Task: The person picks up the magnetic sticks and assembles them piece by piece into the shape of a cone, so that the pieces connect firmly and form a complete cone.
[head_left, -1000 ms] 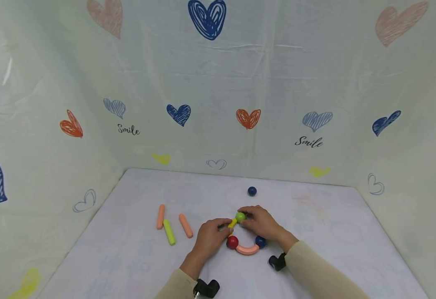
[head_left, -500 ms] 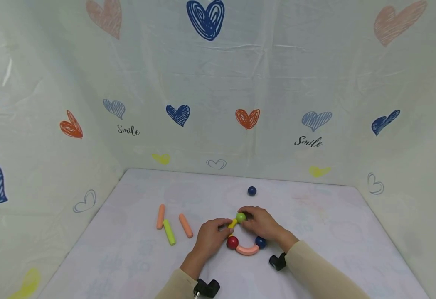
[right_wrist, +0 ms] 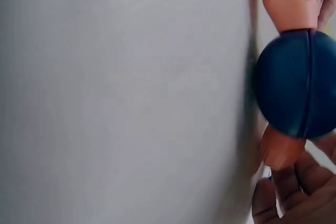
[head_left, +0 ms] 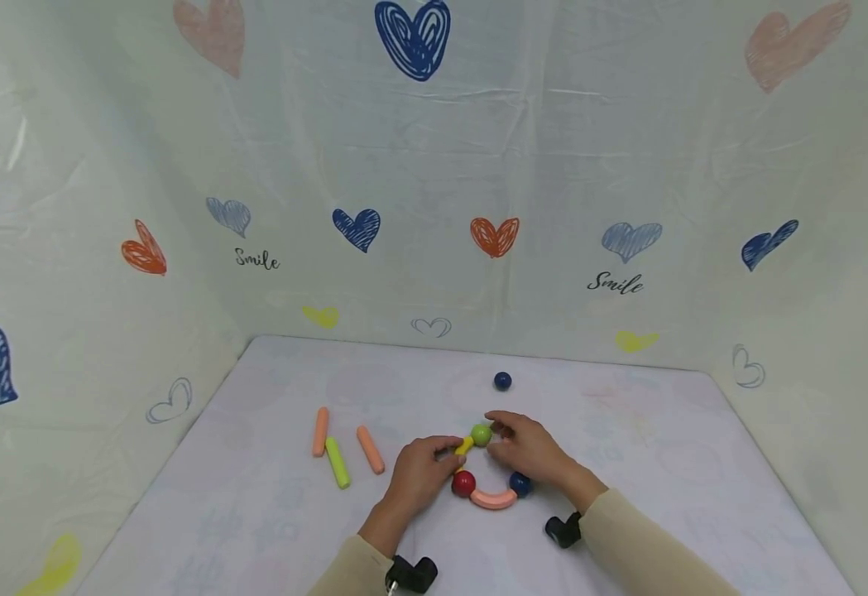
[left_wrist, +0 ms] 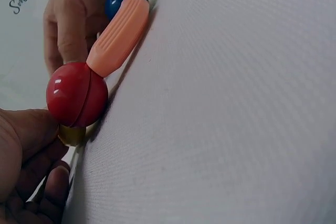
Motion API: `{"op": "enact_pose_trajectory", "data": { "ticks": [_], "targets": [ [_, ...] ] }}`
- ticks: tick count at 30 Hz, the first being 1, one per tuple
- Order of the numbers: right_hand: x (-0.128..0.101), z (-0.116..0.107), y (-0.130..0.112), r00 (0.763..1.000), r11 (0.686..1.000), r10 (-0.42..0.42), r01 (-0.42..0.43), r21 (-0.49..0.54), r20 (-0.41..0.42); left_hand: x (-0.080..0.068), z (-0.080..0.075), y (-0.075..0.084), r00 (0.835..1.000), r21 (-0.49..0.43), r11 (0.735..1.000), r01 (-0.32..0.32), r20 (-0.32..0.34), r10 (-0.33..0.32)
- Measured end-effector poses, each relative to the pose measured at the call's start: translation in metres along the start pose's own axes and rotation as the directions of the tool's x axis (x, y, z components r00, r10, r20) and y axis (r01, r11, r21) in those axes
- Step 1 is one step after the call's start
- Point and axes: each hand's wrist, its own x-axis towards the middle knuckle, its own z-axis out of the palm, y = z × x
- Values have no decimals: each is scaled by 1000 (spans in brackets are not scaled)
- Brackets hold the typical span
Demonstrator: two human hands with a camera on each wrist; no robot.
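On the white table lies a curved chain of toy pieces: a green ball (head_left: 481,435), a yellow rod (head_left: 465,447), a red ball (head_left: 464,483), an orange-pink curved rod (head_left: 493,499) and a blue ball (head_left: 520,483). My left hand (head_left: 420,472) pinches the yellow rod between thumb and fingers. Just right of the green ball is my right hand (head_left: 534,447), its fingers and thumb spread slightly apart from the ball. Beyond the blue ball, the right wrist view shows another orange piece (right_wrist: 283,149) near the right fingers; the head view hides it.
A loose dark blue ball (head_left: 503,382) lies behind the chain. To the left are two orange rods (head_left: 320,431) and a yellow-green rod (head_left: 338,463). A heart-printed sheet (head_left: 434,165) encloses the table (head_left: 255,513) at the back and sides.
My right hand has let go of the green ball and moved slightly right. The left hand keeps its hold on the yellow rod, and the chain stays nearly in place.
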Motion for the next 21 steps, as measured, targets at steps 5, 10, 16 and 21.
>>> {"op": "enact_pose_trajectory", "data": {
  "ticks": [5, 10, 16, 21],
  "targets": [
    [-16, -10, 8, 994, 996, 78, -81, -30, -78, -1, 1, 1, 1000, -1, 1000, -8, -4, 8],
    [-26, -15, 12, 985, 990, 137, -138, -8, -103, 0, 2, 1, 1000, 0, 1000, -10, -8, 10],
    [-28, -10, 10, 979, 985, 170, -168, 30, -112, 0, 4, 2, 1000, -19, 1000, -22, 14, 22],
    [-28, -7, 6, 978, 985, 167, -160, 65, -123, 0, 4, 3, 998, -26, 999, -33, 45, 34]
  ]
}}
